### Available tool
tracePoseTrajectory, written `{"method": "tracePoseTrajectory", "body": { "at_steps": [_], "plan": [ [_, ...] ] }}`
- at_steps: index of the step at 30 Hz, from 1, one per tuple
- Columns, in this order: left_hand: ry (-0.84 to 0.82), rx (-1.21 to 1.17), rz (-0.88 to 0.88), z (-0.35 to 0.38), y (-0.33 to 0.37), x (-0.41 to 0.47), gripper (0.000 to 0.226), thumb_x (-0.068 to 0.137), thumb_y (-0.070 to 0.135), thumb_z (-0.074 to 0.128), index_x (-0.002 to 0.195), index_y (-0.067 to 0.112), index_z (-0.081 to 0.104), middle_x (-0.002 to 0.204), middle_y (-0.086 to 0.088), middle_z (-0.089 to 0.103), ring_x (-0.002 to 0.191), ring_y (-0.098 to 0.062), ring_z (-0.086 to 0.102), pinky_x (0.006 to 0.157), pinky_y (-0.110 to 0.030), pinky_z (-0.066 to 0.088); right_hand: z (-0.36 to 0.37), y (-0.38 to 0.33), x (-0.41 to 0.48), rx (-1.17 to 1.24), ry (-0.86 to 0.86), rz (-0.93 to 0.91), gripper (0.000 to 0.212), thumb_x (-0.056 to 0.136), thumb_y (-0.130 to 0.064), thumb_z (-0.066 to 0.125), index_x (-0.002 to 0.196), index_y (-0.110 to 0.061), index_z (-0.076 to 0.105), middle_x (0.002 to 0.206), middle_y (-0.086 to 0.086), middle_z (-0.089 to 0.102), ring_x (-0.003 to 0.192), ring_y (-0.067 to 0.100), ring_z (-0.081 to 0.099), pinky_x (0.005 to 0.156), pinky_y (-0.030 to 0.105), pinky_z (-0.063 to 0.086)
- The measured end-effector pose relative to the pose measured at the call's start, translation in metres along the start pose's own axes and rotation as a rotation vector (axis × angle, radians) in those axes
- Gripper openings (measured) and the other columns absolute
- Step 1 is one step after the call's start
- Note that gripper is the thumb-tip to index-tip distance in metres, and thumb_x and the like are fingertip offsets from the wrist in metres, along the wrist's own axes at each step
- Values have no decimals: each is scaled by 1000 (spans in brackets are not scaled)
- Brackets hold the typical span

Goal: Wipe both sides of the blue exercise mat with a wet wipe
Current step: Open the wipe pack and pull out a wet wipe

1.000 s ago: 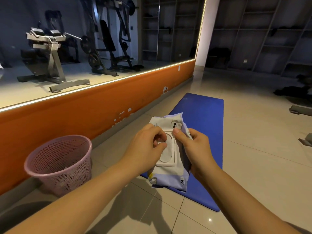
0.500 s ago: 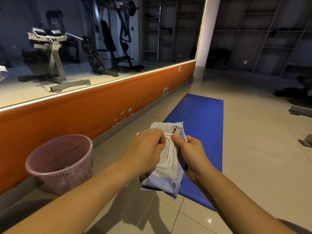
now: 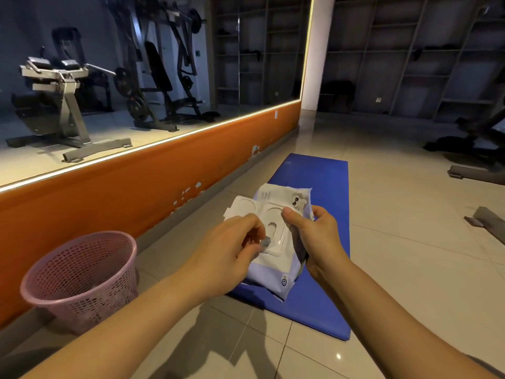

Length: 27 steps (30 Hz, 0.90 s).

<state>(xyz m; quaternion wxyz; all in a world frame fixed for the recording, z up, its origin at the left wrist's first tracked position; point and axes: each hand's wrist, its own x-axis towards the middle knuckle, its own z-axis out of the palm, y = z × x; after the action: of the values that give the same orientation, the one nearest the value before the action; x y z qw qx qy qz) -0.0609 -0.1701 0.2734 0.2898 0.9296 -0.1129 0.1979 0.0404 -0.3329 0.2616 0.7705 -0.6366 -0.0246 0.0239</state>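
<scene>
The blue exercise mat (image 3: 325,187) lies flat on the tiled floor, running away from me beside the orange wall. Above its near end I hold a white and pale-blue wet wipe pack (image 3: 273,266). My right hand (image 3: 317,236) grips the pack's right side, thumb on top. The pack's white plastic lid (image 3: 243,206) is flipped open to the left. My left hand (image 3: 226,255) has its fingers curled at the opening and pinches a small grey tab (image 3: 265,242) there. No wipe is visibly out of the pack.
A pink mesh waste basket (image 3: 82,280) stands on the floor at my left, against the orange wall base (image 3: 109,192) under a large mirror. Grey equipment parts (image 3: 486,220) lie on the tiles at the right. Dark shelving fills the far wall.
The pack's lid, closed a second ago, now stands flipped open to the left. My left fingers have moved down onto the opening, and the pack sits a little farther right.
</scene>
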Motion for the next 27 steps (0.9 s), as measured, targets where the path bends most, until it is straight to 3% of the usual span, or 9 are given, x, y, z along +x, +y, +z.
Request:
{"method": "tracePoseTrajectory", "body": {
  "at_steps": [4, 8, 12, 18, 22, 27],
  "plan": [
    [35, -32, -39, 4, -4, -2, 10, 96, 25, 68, 96, 33, 62, 92, 18, 64, 88, -9, 61, 73, -19, 50, 3, -4, -5, 21, -9, -23, 31, 86, -21, 78, 111, -19, 61, 98, 2, 75, 77, 17, 76, 67, 36, 62],
    [140, -208, -226, 4, -3, 2, 11, 94, 18, 68, 88, 27, 70, 72, 12, 71, 68, -11, 66, 63, -23, 54, 9, -4, -14, 9, -23, -79, 29, 86, -20, 77, 109, -19, 60, 97, 0, 74, 76, 12, 74, 62, 30, 60],
    [127, -185, -298, 4, -5, 4, 14, 91, 17, 70, 80, 26, 71, 63, 5, 70, 57, -15, 66, 62, -39, 60, 13, -2, -20, -45, -26, -150, 24, 86, -22, 77, 104, -23, 61, 96, -5, 73, 82, 12, 72, 64, 27, 59],
    [242, -112, -358, 11, -2, 5, 8, 86, 29, 79, 80, 28, 73, 55, 18, 58, 58, -3, 58, 61, -21, 49, 20, 2, -26, -91, -42, -204, 24, 86, -22, 77, 103, -27, 60, 95, -9, 72, 83, 9, 71, 64, 24, 58],
    [270, -63, -372, 14, 1, 3, 9, 90, 30, 75, 81, 28, 76, 70, 19, 67, 68, -3, 63, 66, -22, 54, 23, 4, -31, -112, -48, -240, 27, 87, -21, 76, 107, -25, 60, 100, -8, 71, 90, 10, 70, 73, 30, 61],
    [275, -16, -362, 17, 3, 3, 15, 91, 26, 69, 78, 25, 74, 61, 16, 63, 59, -6, 60, 57, -24, 49, 25, 5, -33, -138, -54, -284, 26, 88, -22, 76, 107, -27, 60, 100, -11, 70, 92, 8, 69, 75, 27, 60]
  ]
}}
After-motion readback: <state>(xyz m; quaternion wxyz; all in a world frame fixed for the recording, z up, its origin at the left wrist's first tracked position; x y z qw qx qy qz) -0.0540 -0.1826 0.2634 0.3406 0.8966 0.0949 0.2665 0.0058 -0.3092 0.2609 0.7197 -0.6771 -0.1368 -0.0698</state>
